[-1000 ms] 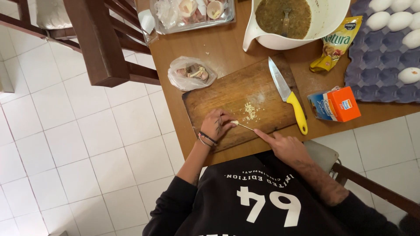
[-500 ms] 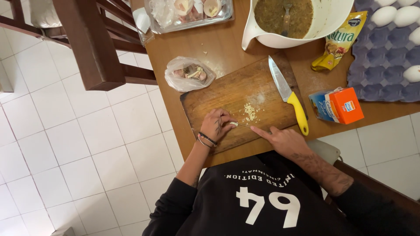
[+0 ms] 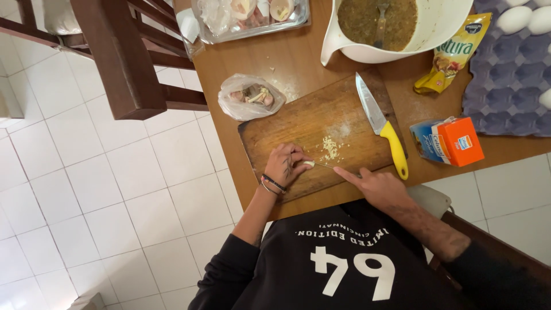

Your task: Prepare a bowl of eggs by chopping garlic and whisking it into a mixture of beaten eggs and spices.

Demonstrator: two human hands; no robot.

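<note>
Two hands meet on the wooden board (image 3: pixel 321 129): left grip (image 3: pixel 287 163) pinches a pale clove (image 3: pixel 309 164), right grip (image 3: pixel 376 185) holds a thin blade (image 3: pixel 324 166).

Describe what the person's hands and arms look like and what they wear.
Left hand: a dark tattoo on its back, dark bracelets at the wrist, black sleeve pushed up past the forearm. Right hand: bare, no rings visible, black sleeve pushed up likewise.

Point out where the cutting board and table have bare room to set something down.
Free: the cutting board at its far left, between the garlic bag and chopped garlic; bare table between the foil tray and bag. Crowded: near edge, with the left hand, right hand, and yellow-handled knife.
</note>
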